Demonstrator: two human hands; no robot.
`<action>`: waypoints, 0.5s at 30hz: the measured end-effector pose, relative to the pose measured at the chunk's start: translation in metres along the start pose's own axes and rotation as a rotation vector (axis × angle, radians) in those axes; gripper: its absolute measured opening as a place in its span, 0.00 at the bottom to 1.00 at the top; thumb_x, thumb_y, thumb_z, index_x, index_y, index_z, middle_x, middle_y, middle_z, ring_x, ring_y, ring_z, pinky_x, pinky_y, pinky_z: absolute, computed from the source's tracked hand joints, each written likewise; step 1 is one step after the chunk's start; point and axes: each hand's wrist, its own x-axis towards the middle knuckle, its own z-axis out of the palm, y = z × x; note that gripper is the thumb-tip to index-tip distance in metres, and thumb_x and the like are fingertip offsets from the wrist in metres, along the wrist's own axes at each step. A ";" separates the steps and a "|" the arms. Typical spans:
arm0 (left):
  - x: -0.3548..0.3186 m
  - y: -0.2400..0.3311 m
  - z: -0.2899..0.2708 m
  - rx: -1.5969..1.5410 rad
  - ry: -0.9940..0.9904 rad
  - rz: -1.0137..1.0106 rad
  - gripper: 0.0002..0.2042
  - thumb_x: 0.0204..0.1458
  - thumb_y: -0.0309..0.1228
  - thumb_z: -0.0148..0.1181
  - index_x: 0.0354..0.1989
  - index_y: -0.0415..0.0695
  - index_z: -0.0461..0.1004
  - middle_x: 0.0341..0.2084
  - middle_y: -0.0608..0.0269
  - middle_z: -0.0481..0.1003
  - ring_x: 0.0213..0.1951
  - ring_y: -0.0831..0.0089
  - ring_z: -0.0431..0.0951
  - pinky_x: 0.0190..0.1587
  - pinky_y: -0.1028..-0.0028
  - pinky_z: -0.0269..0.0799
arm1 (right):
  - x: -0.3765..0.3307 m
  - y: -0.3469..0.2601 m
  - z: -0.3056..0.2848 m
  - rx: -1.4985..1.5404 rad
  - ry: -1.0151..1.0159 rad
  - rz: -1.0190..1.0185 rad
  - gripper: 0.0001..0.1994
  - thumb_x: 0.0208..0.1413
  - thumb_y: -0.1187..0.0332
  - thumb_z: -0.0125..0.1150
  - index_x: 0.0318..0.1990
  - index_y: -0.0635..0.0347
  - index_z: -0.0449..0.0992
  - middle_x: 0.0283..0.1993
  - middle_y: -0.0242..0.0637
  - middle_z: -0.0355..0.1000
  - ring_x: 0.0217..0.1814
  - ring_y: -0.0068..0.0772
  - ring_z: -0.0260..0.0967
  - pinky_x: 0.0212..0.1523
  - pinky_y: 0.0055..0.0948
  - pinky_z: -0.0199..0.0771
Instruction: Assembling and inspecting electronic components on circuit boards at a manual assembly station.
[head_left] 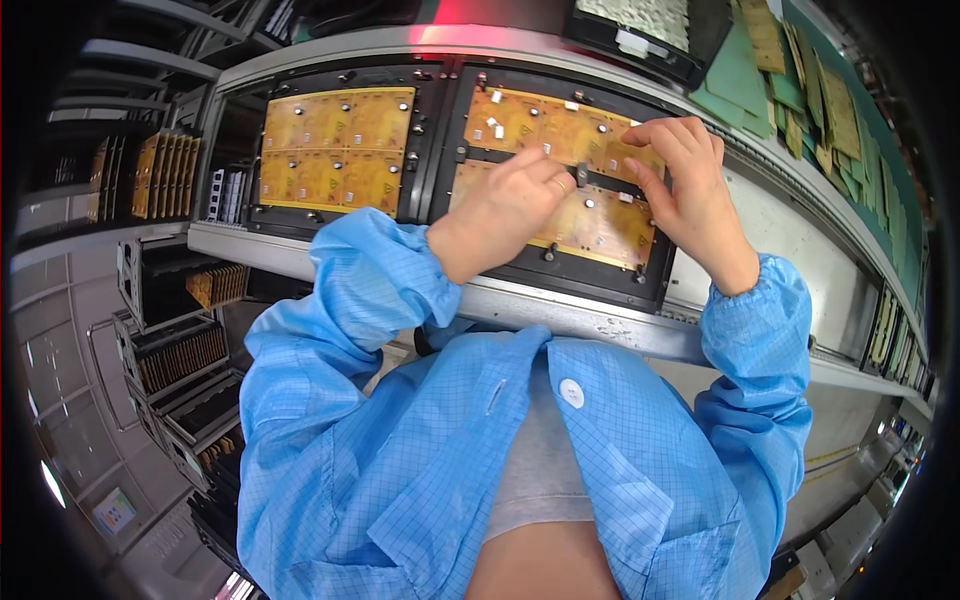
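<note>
Below me on the line, a black fixture frame [552, 270] carries yellow-orange circuit board panels: a far panel [518, 120] and a near panel [598, 228]. My left hand [505, 210] is over the middle of these panels, fingers drawn together in a pinch; whatever lies between the fingertips is hidden. At the far panel's right end, my right hand [695, 185] has thumb and forefinger curved and apart, with nothing visible between them. A small white connector [497, 97] sits on the far panel among several similar parts, and another white part [625, 197] is on the near panel.
To the left, a second black fixture holds a yellow-orange board panel [335, 150]. A metal rail [600, 318] runs along the near side. Racks of boards [168, 175] stand at the left, a black tray [690, 45] of silvery parts behind, and green sheets [735, 85] at far right.
</note>
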 end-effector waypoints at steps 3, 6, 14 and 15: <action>-0.004 -0.006 0.005 -0.063 0.090 -0.010 0.10 0.46 0.19 0.57 0.38 0.39 0.77 0.39 0.55 0.76 0.49 0.55 0.75 0.52 0.64 0.74 | 0.037 0.009 0.016 0.010 -0.034 -0.143 0.10 0.54 0.74 0.65 0.44 0.57 0.78 0.43 0.35 0.76 0.51 0.41 0.69 0.52 0.38 0.62; -0.002 -0.008 -0.005 -0.151 0.166 -0.094 0.10 0.47 0.18 0.58 0.38 0.40 0.77 0.38 0.54 0.76 0.49 0.55 0.75 0.51 0.61 0.73 | 0.077 0.014 0.048 0.070 -0.030 -0.285 0.11 0.52 0.76 0.64 0.44 0.57 0.79 0.42 0.37 0.76 0.50 0.45 0.71 0.51 0.41 0.68; -0.001 -0.068 -0.033 -0.062 0.166 -0.230 0.08 0.50 0.24 0.64 0.39 0.41 0.82 0.32 0.52 0.75 0.43 0.52 0.74 0.50 0.60 0.70 | 0.127 0.006 0.094 0.215 -0.149 -0.361 0.09 0.52 0.76 0.64 0.42 0.63 0.79 0.42 0.43 0.76 0.48 0.52 0.73 0.49 0.41 0.75; -0.001 -0.071 -0.034 -0.064 0.167 -0.233 0.08 0.50 0.24 0.64 0.39 0.41 0.82 0.32 0.52 0.75 0.43 0.52 0.74 0.50 0.60 0.70 | 0.128 0.005 0.093 0.216 -0.152 -0.362 0.09 0.52 0.76 0.64 0.42 0.63 0.79 0.42 0.43 0.76 0.48 0.52 0.73 0.49 0.41 0.75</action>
